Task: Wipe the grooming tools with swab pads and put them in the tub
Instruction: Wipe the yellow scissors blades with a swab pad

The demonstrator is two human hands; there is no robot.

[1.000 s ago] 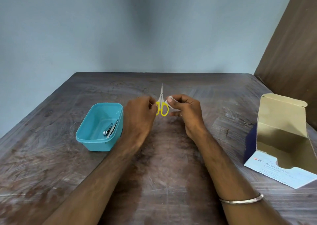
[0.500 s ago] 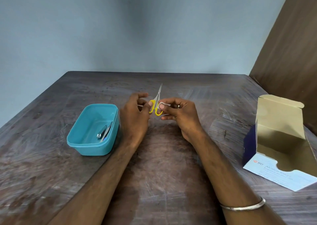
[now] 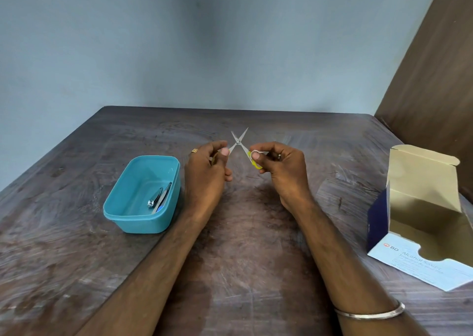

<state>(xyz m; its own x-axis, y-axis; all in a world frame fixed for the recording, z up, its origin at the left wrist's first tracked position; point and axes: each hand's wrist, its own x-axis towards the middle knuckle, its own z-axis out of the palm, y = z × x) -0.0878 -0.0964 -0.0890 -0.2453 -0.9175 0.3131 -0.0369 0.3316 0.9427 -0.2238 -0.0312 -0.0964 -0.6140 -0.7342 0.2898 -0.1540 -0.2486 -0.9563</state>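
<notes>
Teal tub [image 3: 116, 209] sits on the table [image 3: 243, 271] at left; inside it lie a nail clipper [image 3: 154, 199] and a slim metal tool with a blue tip [image 3: 162, 199], side by side near the right wall; judging by that, two tools are wiped and stowed. Left hand [image 3: 204, 174] just right of the tub, fingers curled, pinching one handle of the small yellow-handled scissors [image 3: 239, 142]; scissors held above the table between both hands, blades spread in an X, tips pointing away. Right hand [image 3: 280, 168] pinches the other handle; a white swab pad [image 3: 256, 153] is pinched against that handle under the thumb; how much of the pad is there, can't tell. Open alcohol swab box [image 3: 422, 215] at far right, flap up. Status: scissors look mid-wipe, blades opened probably for the inner faces; left to do: finish wiping, drop in the tub; no other loose tools visible on the table.
</notes>
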